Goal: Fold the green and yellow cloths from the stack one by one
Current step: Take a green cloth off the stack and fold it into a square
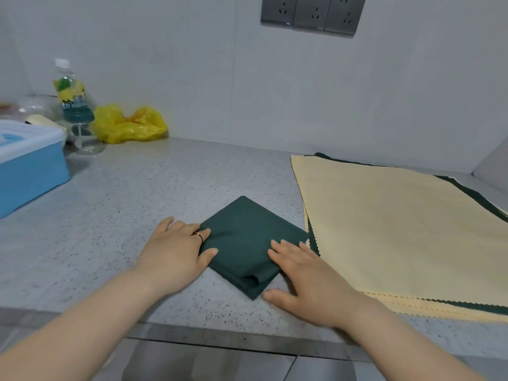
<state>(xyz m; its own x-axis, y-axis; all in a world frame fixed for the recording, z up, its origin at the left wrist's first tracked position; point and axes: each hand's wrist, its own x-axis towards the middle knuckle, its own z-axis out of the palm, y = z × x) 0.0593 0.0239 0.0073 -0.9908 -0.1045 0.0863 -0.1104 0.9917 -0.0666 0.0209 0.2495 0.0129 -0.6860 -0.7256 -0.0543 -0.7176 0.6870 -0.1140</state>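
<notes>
A dark green cloth point(244, 237), folded into a small square turned like a diamond, lies on the speckled grey counter point(115, 204) near its front edge. My left hand point(176, 250) rests flat at the cloth's left corner, fingers and thumb touching the fabric. My right hand point(305, 276) lies flat on the cloth's lower right side, thumb on the counter by the bottom corner. To the right sits the stack of flat cloths point(398, 229), a pale yellow one on top, green edges showing beneath.
A blue plastic box point(30, 171) with a white lid stands at the left. Behind it are a drink bottle point(72, 97), a glass jar and a crumpled yellow bag point(129, 125). Wall sockets point(313, 12) sit high on the back wall.
</notes>
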